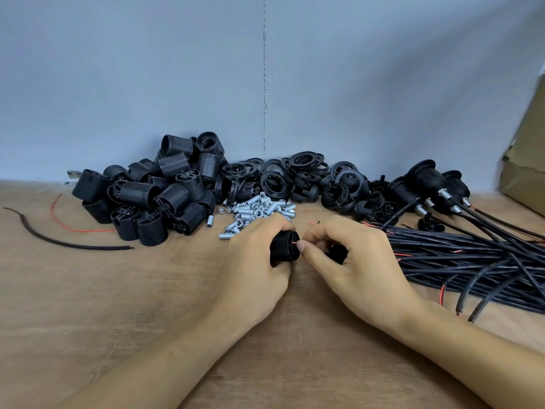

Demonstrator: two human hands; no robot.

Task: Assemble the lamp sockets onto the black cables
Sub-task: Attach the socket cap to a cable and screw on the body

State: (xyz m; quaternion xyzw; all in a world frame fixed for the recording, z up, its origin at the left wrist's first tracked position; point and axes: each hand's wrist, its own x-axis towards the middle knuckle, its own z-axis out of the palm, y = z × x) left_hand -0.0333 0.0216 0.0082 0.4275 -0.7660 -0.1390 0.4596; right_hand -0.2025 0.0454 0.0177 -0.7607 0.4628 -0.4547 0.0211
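Note:
My left hand grips a black ribbed lamp socket just above the wooden table. A thin red wire runs into the socket's end. My right hand pinches that wire at the socket with thumb and forefinger, and a black part sits inside its curled fingers. A bundle of black cables with red wire ends lies to the right, touching my right hand's side.
A pile of black socket bodies sits at the back left, black rings and caps at the back middle, silver threaded tubes before them. Several assembled sockets on cables lie back right. A cardboard box stands far right. A loose cable scrap lies left.

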